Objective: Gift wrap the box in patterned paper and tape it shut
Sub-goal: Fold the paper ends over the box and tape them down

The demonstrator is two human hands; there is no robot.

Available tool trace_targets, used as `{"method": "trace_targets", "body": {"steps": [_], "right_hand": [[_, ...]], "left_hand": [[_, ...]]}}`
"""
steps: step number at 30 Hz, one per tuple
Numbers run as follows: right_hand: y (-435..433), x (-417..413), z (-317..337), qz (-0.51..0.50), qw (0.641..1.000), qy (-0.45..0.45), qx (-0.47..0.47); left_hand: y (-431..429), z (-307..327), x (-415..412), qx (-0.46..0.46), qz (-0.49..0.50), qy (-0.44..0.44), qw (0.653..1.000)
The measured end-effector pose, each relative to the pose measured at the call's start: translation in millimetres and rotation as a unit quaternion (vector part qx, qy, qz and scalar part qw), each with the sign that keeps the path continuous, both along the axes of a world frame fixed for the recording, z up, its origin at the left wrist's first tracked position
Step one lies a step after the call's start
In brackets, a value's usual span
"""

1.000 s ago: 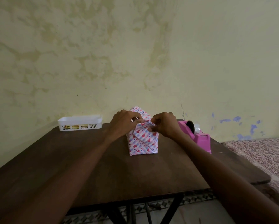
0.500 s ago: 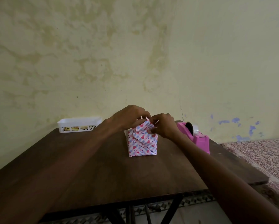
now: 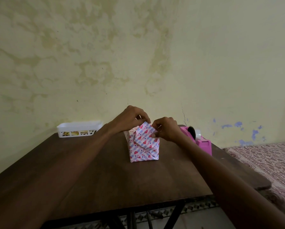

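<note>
A box wrapped in white paper with red hearts and blue stripes [image 3: 143, 147] stands upright on the dark wooden table [image 3: 105, 179]. Diagonal folds show on its near face. My left hand [image 3: 130, 119] pinches the paper flap at the top from the left. My right hand [image 3: 165, 128] pinches the same flap from the right, fingers curled over its edge. The top of the box is hidden behind both hands. A pink tape dispenser [image 3: 201, 140] sits just right of my right wrist.
A white slotted plastic tray [image 3: 78, 128] with items inside stands at the table's back left, against the stained wall. A patterned bedspread [image 3: 267, 162] lies to the right of the table. Tiled floor and the table's black legs show below the front edge.
Both hands have risen with the top flap, which now stands up higher on the box. The left hand moved up over the box top. The camera tilted slightly upward.
</note>
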State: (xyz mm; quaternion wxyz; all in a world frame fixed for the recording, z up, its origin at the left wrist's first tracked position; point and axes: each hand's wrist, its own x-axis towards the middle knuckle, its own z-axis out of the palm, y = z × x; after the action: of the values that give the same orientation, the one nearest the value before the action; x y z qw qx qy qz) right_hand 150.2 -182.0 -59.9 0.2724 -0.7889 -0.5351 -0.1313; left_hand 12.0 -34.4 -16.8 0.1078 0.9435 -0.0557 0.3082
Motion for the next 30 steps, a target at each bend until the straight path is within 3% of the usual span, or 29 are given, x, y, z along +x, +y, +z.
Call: {"method": "trace_targets", "body": {"steps": [16, 22, 26, 30], "right_hand": [[3, 13, 5, 0.020, 0.994, 0.108, 0.000], [3, 14, 6, 0.019, 0.993, 0.118, 0.003], [5, 12, 7, 0.009, 0.995, 0.104, -0.005], [2, 8, 11, 0.024, 0.992, 0.126, -0.017]], "left_hand": [[-2, -5, 0, -0.037, 0.028, 0.007, 0.999], [-10, -12, -3, -0.143, 0.081, 0.025, 0.986], [-10, -20, -4, -0.093, 0.143, 0.044, 0.984], [-6, -21, -1, -0.111, 0.152, 0.010, 0.982]]}}
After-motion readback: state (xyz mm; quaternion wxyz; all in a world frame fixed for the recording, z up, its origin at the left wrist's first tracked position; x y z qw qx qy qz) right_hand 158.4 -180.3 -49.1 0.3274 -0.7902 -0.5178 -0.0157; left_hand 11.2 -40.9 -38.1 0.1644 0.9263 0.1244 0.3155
